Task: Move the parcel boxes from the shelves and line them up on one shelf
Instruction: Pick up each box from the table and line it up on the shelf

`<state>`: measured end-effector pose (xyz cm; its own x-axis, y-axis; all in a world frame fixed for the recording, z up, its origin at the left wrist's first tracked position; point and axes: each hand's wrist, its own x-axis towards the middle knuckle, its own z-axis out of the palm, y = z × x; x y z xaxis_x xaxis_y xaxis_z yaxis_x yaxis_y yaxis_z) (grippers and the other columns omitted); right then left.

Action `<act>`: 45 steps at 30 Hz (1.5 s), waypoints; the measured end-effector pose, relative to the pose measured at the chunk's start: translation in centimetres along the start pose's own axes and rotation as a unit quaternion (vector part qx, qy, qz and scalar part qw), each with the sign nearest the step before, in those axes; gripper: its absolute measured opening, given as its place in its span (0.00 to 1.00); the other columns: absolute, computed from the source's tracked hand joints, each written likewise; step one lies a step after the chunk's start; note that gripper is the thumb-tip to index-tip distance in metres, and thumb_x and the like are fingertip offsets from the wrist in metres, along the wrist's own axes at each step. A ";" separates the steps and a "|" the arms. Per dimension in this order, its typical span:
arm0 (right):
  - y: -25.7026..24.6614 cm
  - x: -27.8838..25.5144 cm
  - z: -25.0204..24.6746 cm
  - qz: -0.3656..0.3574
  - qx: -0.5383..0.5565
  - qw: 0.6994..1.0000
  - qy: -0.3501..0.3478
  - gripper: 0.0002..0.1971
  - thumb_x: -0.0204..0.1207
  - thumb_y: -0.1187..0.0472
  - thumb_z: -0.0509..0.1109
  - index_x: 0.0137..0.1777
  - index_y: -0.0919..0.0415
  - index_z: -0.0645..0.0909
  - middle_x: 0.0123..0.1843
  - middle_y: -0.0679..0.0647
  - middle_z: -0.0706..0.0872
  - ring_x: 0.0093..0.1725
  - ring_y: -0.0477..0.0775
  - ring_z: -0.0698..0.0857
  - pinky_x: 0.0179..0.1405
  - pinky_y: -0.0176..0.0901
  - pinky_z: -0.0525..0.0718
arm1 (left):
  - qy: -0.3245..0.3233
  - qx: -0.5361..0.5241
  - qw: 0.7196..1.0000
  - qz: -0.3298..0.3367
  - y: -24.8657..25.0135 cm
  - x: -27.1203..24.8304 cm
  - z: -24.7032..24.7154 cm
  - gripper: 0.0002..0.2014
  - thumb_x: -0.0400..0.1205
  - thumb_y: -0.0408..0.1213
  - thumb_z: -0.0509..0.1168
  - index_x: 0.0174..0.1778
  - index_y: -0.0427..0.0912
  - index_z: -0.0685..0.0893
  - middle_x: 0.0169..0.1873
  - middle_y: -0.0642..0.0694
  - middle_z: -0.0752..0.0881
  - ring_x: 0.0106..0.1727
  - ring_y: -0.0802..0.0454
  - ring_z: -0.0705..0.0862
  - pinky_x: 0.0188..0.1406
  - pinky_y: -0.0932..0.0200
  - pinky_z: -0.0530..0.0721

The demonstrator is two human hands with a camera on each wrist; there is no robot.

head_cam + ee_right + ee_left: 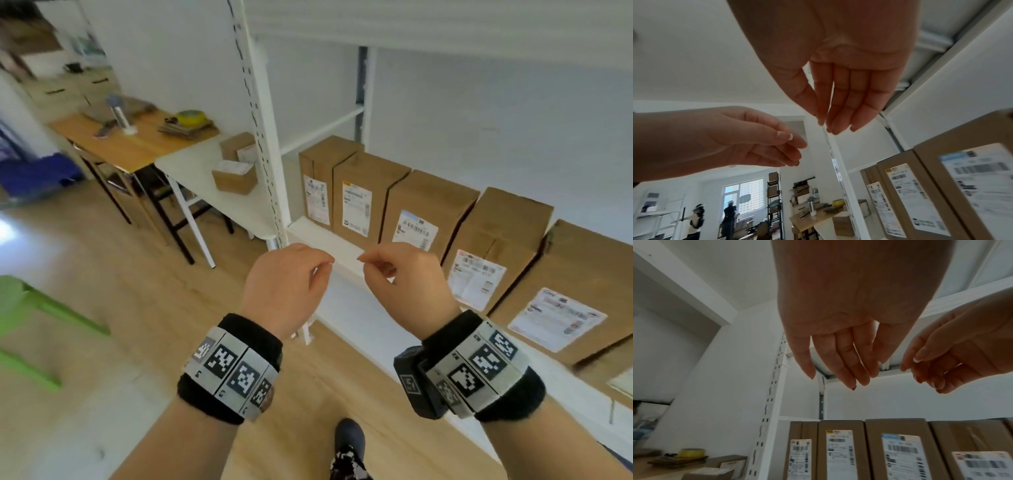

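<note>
Several brown parcel boxes with white labels stand upright in a row on a white shelf (318, 236); the leftmost box (317, 164) is by the upright post and the row runs right past a larger box (579, 274). The same row shows in the left wrist view (840, 451) and the right wrist view (906, 191). My left hand (318, 270) (838, 363) and right hand (373, 263) (838, 105) hover side by side in front of the shelf's left end. Both have loosely bent fingers, hold nothing and touch no box.
Two small parcel boxes (234, 178) (239, 147) lie on a white table (198, 161) left of the slotted shelf post (263, 137). Beyond it is a wooden table (130, 144) with yellow tape (190, 117) and a bottle. A green stool (20, 308) stands at the left. People stand far off (729, 214).
</note>
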<state>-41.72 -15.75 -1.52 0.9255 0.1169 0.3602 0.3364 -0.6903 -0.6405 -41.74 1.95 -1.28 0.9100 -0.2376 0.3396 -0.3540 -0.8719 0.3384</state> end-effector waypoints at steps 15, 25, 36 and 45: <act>1.1 20.1 10.7 -0.079 0.032 0.989 -0.121 0.10 0.79 0.59 0.63 0.55 0.53 0.83 0.49 0.44 0.84 0.44 0.37 0.79 0.46 0.26 0.75 | 0.002 0.046 0.986 -0.159 -13.3 13.9 -0.1 0.13 0.84 0.48 0.57 0.60 0.56 0.84 0.53 0.58 0.85 0.51 0.60 0.83 0.52 0.64 0.79; -2.5 28.9 21.7 -0.112 0.053 0.975 -0.182 0.14 0.82 0.65 0.57 0.64 0.59 0.80 0.59 0.52 0.84 0.58 0.48 0.80 0.60 0.42 0.78 | 0.020 0.018 0.976 -0.218 -25.6 18.4 -1.5 0.14 0.84 0.47 0.57 0.60 0.55 0.84 0.54 0.58 0.85 0.54 0.61 0.81 0.52 0.64 0.76; -6.4 44.2 37.2 0.042 0.016 0.994 -0.102 0.16 0.82 0.64 0.56 0.65 0.58 0.79 0.63 0.53 0.82 0.62 0.50 0.79 0.60 0.38 0.75 | -0.046 -0.076 0.976 -0.198 -45.3 29.8 -1.6 0.14 0.83 0.46 0.58 0.63 0.53 0.82 0.58 0.56 0.84 0.57 0.58 0.82 0.58 0.53 0.82; -1.0 53.4 45.9 0.257 -0.017 0.960 -0.111 0.22 0.75 0.61 0.63 0.70 0.61 0.73 0.66 0.60 0.75 0.65 0.61 0.77 0.64 0.54 0.79 | -0.178 -0.090 0.953 -0.227 -55.4 39.5 4.1 0.23 0.84 0.46 0.59 0.76 0.48 0.70 0.71 0.47 0.74 0.69 0.49 0.75 0.65 0.55 0.73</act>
<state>15.34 23.96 -12.82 0.9834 -0.0985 -0.1521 -0.1760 -0.7201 -0.6712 14.69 39.10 -10.16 0.9824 -0.0116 -0.1862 0.0917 -0.8392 0.5361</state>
